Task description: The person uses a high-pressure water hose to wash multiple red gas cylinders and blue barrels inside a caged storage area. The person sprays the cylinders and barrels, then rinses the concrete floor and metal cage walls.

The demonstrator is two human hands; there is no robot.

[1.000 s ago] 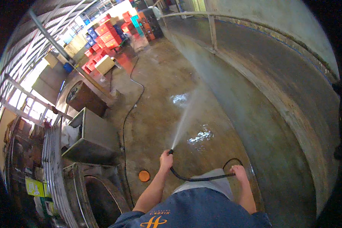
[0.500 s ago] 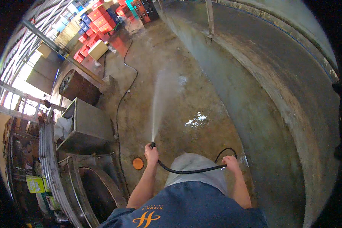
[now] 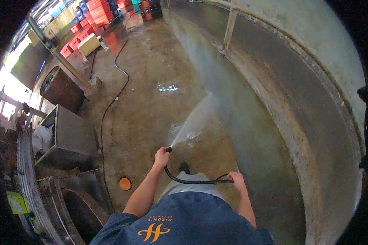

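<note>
My left hand [image 3: 161,158] is closed round the black nozzle [image 3: 169,150] at the end of a hose. A fan of water [image 3: 194,118] leaves it toward the far right and hits the foot of the low concrete wall. From the nozzle the black hose [image 3: 192,181] sags across the front of my body. My right hand [image 3: 236,179] grips that hose farther along, near the wall's base. Wet concrete floor [image 3: 147,118] shines beneath the spray.
A low concrete wall [image 3: 253,122] curves along the right. On the left stand a rusty drum [image 3: 63,90], a grey metal box [image 3: 71,132] and a post [image 3: 69,65]. An orange disc [image 3: 125,183] and a long hose [image 3: 106,110] lie on the floor. Red crates [image 3: 98,12] are stacked far off.
The water jet has swung from straight ahead to the right, onto the wall's foot. My view has turned right, and a dark shoe now shows below the nozzle.
</note>
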